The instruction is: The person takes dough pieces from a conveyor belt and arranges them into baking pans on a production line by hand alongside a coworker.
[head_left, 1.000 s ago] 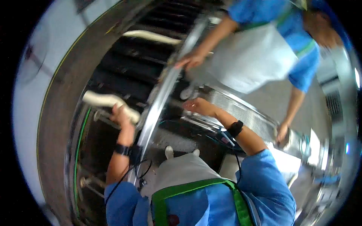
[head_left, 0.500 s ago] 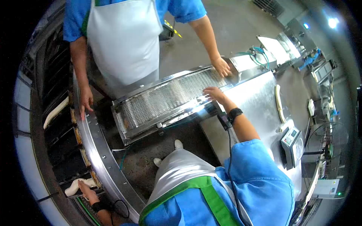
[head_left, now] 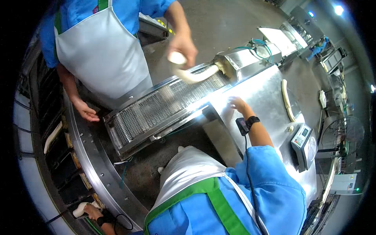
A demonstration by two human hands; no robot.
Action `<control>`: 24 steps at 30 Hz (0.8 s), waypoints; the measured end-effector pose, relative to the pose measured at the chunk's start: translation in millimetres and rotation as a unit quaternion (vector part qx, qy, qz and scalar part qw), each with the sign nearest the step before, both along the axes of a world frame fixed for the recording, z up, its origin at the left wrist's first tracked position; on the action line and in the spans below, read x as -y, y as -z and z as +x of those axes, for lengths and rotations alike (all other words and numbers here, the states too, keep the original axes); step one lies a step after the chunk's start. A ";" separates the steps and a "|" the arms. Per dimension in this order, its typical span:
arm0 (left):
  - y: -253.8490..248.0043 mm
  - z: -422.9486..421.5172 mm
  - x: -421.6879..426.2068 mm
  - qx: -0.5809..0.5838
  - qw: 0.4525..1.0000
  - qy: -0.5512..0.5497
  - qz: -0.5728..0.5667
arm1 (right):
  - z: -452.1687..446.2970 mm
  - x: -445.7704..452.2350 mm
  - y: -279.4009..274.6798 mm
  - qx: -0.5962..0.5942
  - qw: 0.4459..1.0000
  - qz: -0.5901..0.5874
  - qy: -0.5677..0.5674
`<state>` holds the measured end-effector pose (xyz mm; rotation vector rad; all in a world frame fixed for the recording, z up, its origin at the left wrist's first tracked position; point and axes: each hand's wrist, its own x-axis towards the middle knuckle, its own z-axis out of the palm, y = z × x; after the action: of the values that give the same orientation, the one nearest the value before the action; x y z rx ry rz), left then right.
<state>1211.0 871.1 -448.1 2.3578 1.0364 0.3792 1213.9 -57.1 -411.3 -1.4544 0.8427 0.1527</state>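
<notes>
At the lower left, my left hand (head_left: 93, 212) is closed on a pale, thick dough-like roll (head_left: 80, 209) at the edge of the dark slatted conveyor (head_left: 74, 188). My right hand (head_left: 239, 104) hovers over the near edge of the steel table (head_left: 258, 94), fingers apart and nothing in them. Across from me, a co-worker's hand (head_left: 183, 49) holds a long pale roll (head_left: 196, 75) that reaches over the mesh belt (head_left: 156, 102) to the steel housing at its end. The co-worker's other hand (head_left: 87, 111) is beside the curved metal rail, with nothing visible in it.
On the steel table lie another long pale roll (head_left: 287, 100) and a digital scale (head_left: 303, 143). A further roll (head_left: 53, 138) rests on the slatted conveyor. The curved metal rail (head_left: 92, 160) runs between me and that conveyor. More machinery stands at the right.
My right hand has moved from the mesh belt's edge to over the steel table. The co-worker's hand has lifted and now holds a long roll. My left hand stays on its roll.
</notes>
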 end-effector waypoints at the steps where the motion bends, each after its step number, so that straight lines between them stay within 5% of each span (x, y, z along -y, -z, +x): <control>1: -1.0 -0.4 0.3 -0.001 1.000 -0.003 0.005 | -2.3 6.7 8.1 -0.001 1.000 0.000 0.000; 9: -10.8 2.4 12.6 -0.016 0.998 -0.021 0.052 | 5.5 23.6 16.9 0.067 0.905 -0.290 -0.304; 10: -11.6 4.1 12.9 -0.017 0.998 -0.023 0.057 | 8.9 20.8 14.6 0.066 0.905 -0.290 -0.304; 12: -13.2 6.0 12.8 -0.021 0.997 -0.026 0.065 | 19.8 2.8 -6.9 -0.061 0.992 -0.103 -0.048; 24: -19.2 3.2 11.2 -0.031 0.995 -0.043 0.081 | 61.7 21.5 3.1 -0.052 0.991 -0.109 -0.051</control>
<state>1214.2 859.9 -428.9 2.4865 1.1788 0.4402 1275.7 -78.6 -414.4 -1.7072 0.8905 0.2215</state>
